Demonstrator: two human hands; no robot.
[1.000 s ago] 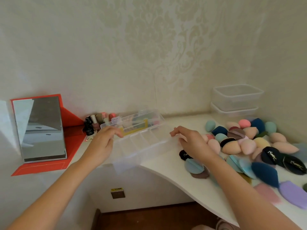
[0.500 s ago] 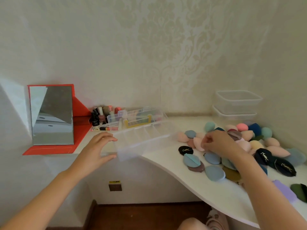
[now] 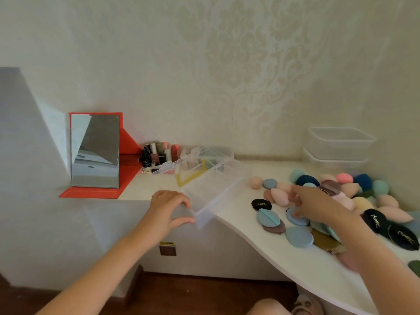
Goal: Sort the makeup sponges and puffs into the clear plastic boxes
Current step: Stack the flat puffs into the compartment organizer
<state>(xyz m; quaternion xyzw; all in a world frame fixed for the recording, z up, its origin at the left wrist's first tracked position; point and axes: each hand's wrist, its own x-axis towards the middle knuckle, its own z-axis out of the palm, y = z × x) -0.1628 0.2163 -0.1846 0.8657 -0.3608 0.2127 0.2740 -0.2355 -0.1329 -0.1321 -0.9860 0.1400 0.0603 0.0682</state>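
Note:
A clear plastic compartment box (image 3: 216, 189) lies on the white table, its near corner overhanging the curved edge. My left hand (image 3: 169, 210) grips that corner between thumb and fingers. To the right lies a heap of makeup sponges and puffs (image 3: 354, 196): pink egg sponges (image 3: 280, 196), blue flat puffs (image 3: 298, 236), black puffs (image 3: 261, 204) and dark blue ones. My right hand (image 3: 313, 204) hovers low over the left side of the heap with fingers loosely spread, fingertips near a pink sponge and a blue puff (image 3: 295, 218). I see nothing gripped in it.
Two empty clear boxes (image 3: 341, 142) are stacked in the back right corner. A second clear organizer (image 3: 204, 158) with items, nail polish bottles (image 3: 156, 155) and a mirror in a red stand (image 3: 95, 151) stand at the back left. The table edge (image 3: 261, 248) curves toward me.
My left hand has closed on the compartment box's near corner, and the box has turned and slid toward the table edge. My right hand has stayed over the sponge heap.

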